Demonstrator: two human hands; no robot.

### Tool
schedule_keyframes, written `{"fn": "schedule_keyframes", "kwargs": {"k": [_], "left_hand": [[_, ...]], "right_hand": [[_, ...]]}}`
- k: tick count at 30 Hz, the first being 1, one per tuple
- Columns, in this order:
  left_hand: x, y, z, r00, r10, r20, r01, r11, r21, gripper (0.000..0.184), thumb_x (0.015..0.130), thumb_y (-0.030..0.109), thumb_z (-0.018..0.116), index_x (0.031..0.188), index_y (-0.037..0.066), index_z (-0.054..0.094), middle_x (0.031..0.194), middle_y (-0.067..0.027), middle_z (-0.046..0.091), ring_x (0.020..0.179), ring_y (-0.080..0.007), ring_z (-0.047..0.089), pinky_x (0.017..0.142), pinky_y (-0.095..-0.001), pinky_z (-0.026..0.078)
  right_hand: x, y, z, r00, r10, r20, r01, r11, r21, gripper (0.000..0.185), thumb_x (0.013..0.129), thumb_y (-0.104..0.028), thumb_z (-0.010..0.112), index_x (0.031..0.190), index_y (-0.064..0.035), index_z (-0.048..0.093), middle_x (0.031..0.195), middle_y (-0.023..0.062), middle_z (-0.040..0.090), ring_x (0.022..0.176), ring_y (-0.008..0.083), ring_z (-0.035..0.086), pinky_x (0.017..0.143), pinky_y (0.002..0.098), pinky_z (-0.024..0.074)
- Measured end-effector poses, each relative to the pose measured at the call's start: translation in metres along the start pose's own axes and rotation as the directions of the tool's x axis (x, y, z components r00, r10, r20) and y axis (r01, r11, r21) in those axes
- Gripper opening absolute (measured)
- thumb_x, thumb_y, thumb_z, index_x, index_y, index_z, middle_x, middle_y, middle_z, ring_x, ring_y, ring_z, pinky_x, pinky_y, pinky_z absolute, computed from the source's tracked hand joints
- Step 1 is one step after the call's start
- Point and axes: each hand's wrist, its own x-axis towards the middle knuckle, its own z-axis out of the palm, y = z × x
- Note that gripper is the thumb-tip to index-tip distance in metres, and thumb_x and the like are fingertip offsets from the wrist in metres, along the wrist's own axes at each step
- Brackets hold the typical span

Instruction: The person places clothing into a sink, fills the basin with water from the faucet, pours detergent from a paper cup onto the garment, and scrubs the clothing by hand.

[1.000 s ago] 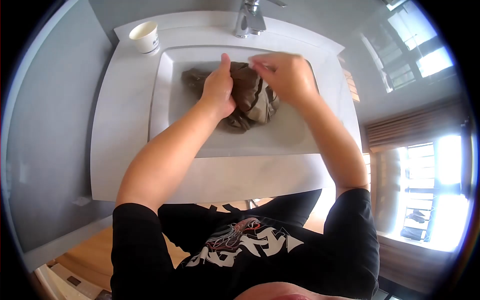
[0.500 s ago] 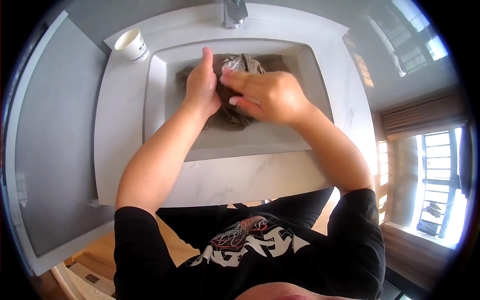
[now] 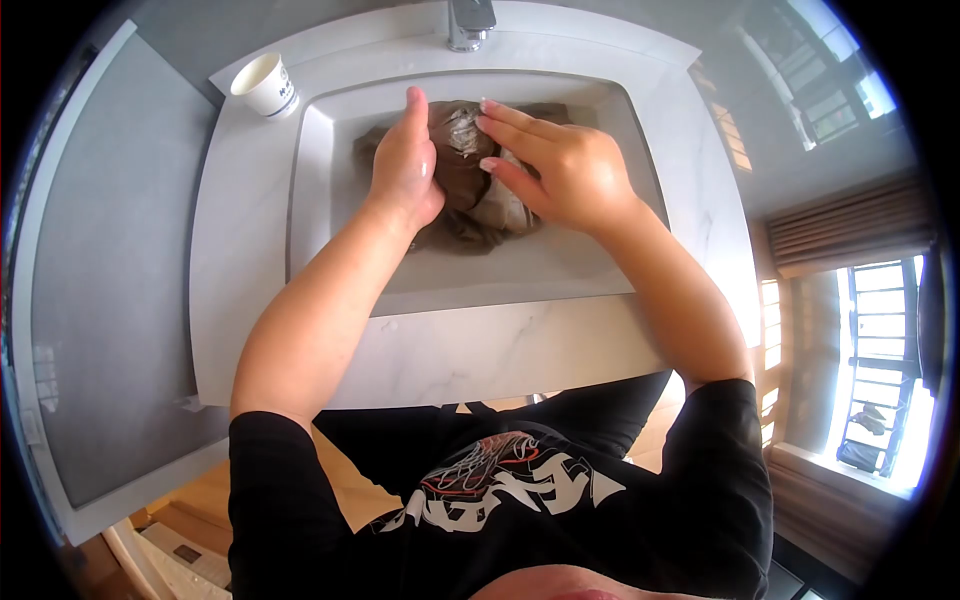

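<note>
A wet brown cloth [image 3: 470, 205] lies bunched in the rectangular sink [image 3: 480, 285], with a whitish, foamy-looking patch on its upper part. My left hand [image 3: 405, 165] is wrapped on the cloth's left side, thumb pointing up and the other fingers hidden behind the fabric. Over the right side of the cloth is my right hand [image 3: 560, 165], its fingers stretched out and apart, fingertips at the edge of the whitish patch. Nothing shows in its grasp.
A white paper cup [image 3: 265, 88] stands on the counter's back left corner. The chrome faucet [image 3: 469, 25] rises behind the sink. A grey panel [image 3: 120, 270] borders the counter on the left, and a barred window [image 3: 880, 340] is at the right.
My right hand came down from the right, crossed leftward over the cloth, then drew back a little right. The whitish patch has come into view. My left hand keeps its hold.
</note>
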Motion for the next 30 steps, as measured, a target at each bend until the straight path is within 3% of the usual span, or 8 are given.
{"fn": "schedule_keyframes", "kwargs": {"k": [3, 6, 10, 15, 19, 23, 29, 30], "left_hand": [[-0.002, 0.002, 0.001, 1.0, -0.013, 0.0, 0.013, 1.0, 0.012, 0.057, 0.1, 0.053, 0.043, 0.122, 0.002, 0.056, 0.115, -0.01, 0.064, 0.106, -0.024, 0.062, 0.093, -0.0402, 0.05], [-0.001, 0.002, -0.002, 1.0, -0.012, 0.024, 0.012, 1.0, 0.0, 0.058, 0.099, 0.054, 0.044, 0.122, 0.002, 0.056, 0.116, -0.0099, 0.064, 0.106, -0.0239, 0.062, 0.094, -0.0404, 0.05], [0.004, -0.003, -0.004, 1.0, -0.001, 0.001, 0.001, 1.0, 0.016, 0.059, 0.098, 0.056, 0.047, 0.123, 0.003, 0.056, 0.118, -0.0101, 0.063, 0.107, -0.0234, 0.061, 0.095, -0.0402, 0.049], [-0.006, 0.003, 0.004, 1.0, 0.001, -0.013, -0.001, 0.999, 0.038, 0.058, 0.098, 0.055, 0.049, 0.124, 0.003, 0.054, 0.12, -0.0099, 0.061, 0.11, -0.0224, 0.059, 0.096, -0.039, 0.048], [-0.005, 0.004, 0.003, 1.0, -0.025, -0.013, 0.025, 1.0, 0.018, 0.059, 0.098, 0.053, 0.049, 0.128, 0.001, 0.051, 0.127, -0.0097, 0.056, 0.115, -0.0217, 0.054, 0.099, -0.0383, 0.044], [-0.003, 0.002, -0.001, 0.997, -0.035, 0.066, 0.038, 0.998, -0.042, 0.063, 0.098, 0.053, 0.05, 0.132, -0.001, 0.048, 0.134, -0.0106, 0.051, 0.123, -0.0216, 0.048, 0.104, -0.0391, 0.039], [0.006, -0.002, -0.007, 0.996, -0.063, -0.064, 0.064, 0.998, 0.015, 0.065, 0.097, 0.053, 0.051, 0.133, -0.001, 0.047, 0.138, -0.0114, 0.049, 0.124, -0.0219, 0.047, 0.105, -0.0395, 0.038], [0.006, -0.002, -0.008, 0.997, -0.065, -0.044, 0.065, 0.998, 0.002, 0.065, 0.097, 0.053, 0.051, 0.132, -0.001, 0.047, 0.137, -0.0115, 0.049, 0.124, -0.0218, 0.047, 0.105, -0.0393, 0.038]], "right_hand": [[0.003, -0.008, 0.009, 0.992, -0.123, -0.038, 0.125, 0.991, 0.055, 0.035, 0.082, -0.029, 0.072, 0.113, -0.0131, 0.07, 0.121, -0.002, 0.067, 0.074, 0.02, 0.069, 0.058, 0.0316, 0.0548], [-0.003, -0.001, -0.003, 0.987, -0.153, 0.045, 0.148, 0.984, 0.097, 0.035, 0.082, -0.028, 0.072, 0.114, -0.0137, 0.069, 0.122, -0.0022, 0.067, 0.073, 0.0203, 0.069, 0.057, 0.0314, 0.0546], [0.002, 0.0, 0.005, 0.999, -0.026, -0.046, 0.026, 1.0, -0.006, 0.034, 0.081, -0.027, 0.073, 0.113, -0.0168, 0.07, 0.12, -0.0031, 0.068, 0.073, 0.0194, 0.069, 0.057, 0.0312, 0.0545], [0.001, 0.003, 0.012, 0.972, -0.203, -0.121, 0.202, 0.979, -0.02, 0.028, 0.08, -0.02, 0.074, 0.108, -0.0176, 0.072, 0.114, -0.0064, 0.07, 0.07, 0.0157, 0.068, 0.055, 0.0274, 0.054], [0.003, 0.017, 0.018, 0.952, -0.196, -0.234, 0.206, 0.978, 0.019, 0.028, 0.075, -0.011, 0.077, 0.103, -0.0113, 0.073, 0.109, -0.0008, 0.072, 0.065, 0.0181, 0.065, 0.055, 0.0281, 0.0516], [-0.002, 0.005, 0.007, 0.96, -0.269, -0.077, 0.275, 0.958, 0.086, 0.023, 0.076, -0.01, 0.076, 0.099, -0.0112, 0.074, 0.107, -0.0002, 0.072, 0.066, 0.018, 0.067, 0.055, 0.0289, 0.0518], [0.004, 0.012, 0.02, 0.954, -0.157, -0.254, 0.17, 0.985, 0.029, 0.023, 0.075, -0.01, 0.076, 0.098, -0.0112, 0.074, 0.107, 0.0005, 0.072, 0.066, 0.019, 0.066, 0.055, 0.0289, 0.0516], [0.002, 0.012, 0.017, 0.962, -0.192, -0.193, 0.204, 0.978, 0.045, 0.024, 0.076, -0.01, 0.077, 0.099, -0.0112, 0.073, 0.108, 0.0007, 0.072, 0.068, 0.0194, 0.067, 0.055, 0.0288, 0.052]]}}
